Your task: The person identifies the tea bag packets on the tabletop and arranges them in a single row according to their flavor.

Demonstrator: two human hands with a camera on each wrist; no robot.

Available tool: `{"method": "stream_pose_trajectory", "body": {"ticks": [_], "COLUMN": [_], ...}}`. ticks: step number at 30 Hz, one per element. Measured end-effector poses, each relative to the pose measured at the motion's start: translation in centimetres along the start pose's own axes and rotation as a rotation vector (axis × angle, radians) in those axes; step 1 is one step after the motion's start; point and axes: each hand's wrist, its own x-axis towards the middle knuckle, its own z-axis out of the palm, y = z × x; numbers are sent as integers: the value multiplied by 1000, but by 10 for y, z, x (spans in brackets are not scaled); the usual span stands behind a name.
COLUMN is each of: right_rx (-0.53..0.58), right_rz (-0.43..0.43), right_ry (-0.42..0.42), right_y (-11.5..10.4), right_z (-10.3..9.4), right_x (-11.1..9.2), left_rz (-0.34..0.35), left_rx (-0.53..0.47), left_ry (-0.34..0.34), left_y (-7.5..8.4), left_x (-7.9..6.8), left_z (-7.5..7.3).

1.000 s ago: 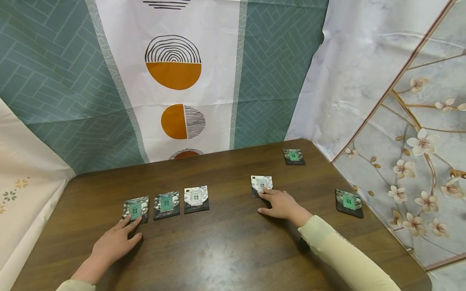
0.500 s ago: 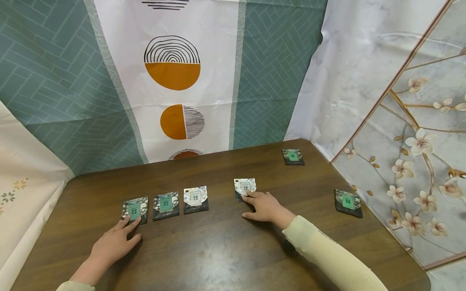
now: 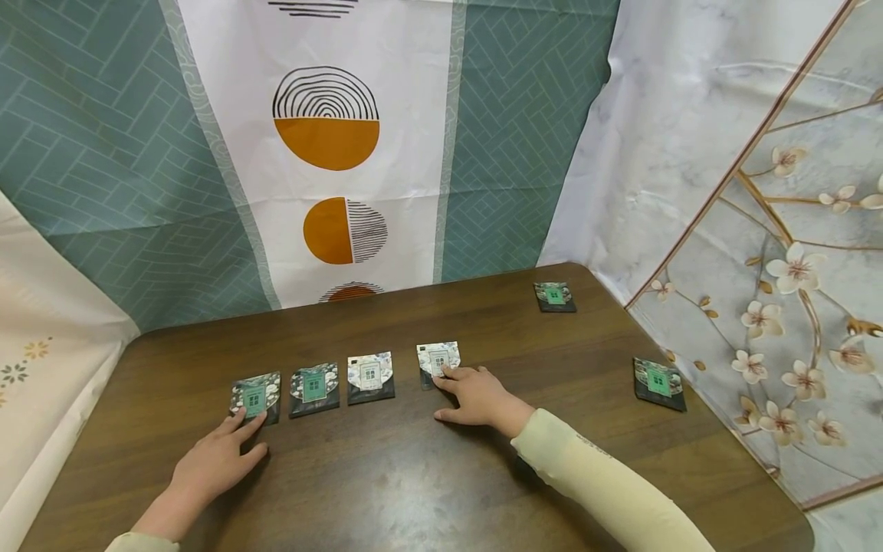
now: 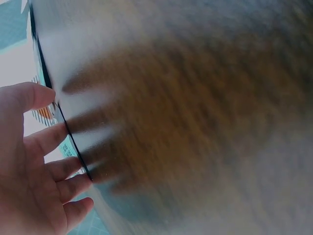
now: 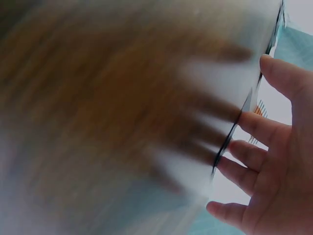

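Note:
My left hand [image 3: 212, 462] lies with its fingers extended, the fingertips on the lower part of a green-labelled floral sachet [image 3: 252, 389] at the left of a row. In the left wrist view the left hand [image 4: 36, 181] shows straight fingers at the sachet's thin dark edge. My right hand [image 3: 477, 400] touches a white-labelled floral sachet [image 3: 434, 356] with its fingertips, the thumb held apart. The right wrist view has the right hand [image 5: 274, 152] with its fingers stretched to that sachet's edge. Between the hands lie another green-labelled sachet [image 3: 314, 387] and a second white-labelled sachet [image 3: 370, 376].
Two more green-labelled sachets lie to the right: one sachet [image 3: 554, 296] by the far corner, the other sachet [image 3: 658, 383] near the right edge. The brown wooden table [image 3: 331, 491] is backed by a patterned curtain [image 3: 510, 153] and a floral cloth [image 3: 779, 307].
My right hand has slid the white-labelled sachet leftward across the table, closer to the other white-labelled one. The left hand has stayed in place on its green-labelled sachet.

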Motion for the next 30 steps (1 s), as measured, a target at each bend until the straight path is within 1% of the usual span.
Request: {"method": "stream_pose_trajectory", "body": {"ticks": [9, 16, 22, 30], "right_rx": [-2, -25, -6, 16], "right_rz": [-3, -10, -2, -3], "right_ry": [-20, -17, -23, -19], "right_y": [-11, -17, -19, -20], "right_z": [1, 1, 1, 1], "right_x": [5, 10, 11, 9], "left_rz": [6, 5, 6, -9], "left_rx": [3, -1, 4, -4], "left_ry": [8, 9, 2, -19], "left_y": [1, 1, 1, 3], "left_x": [0, 0, -1, -1], "left_z": [0, -1, -2, -3]}}
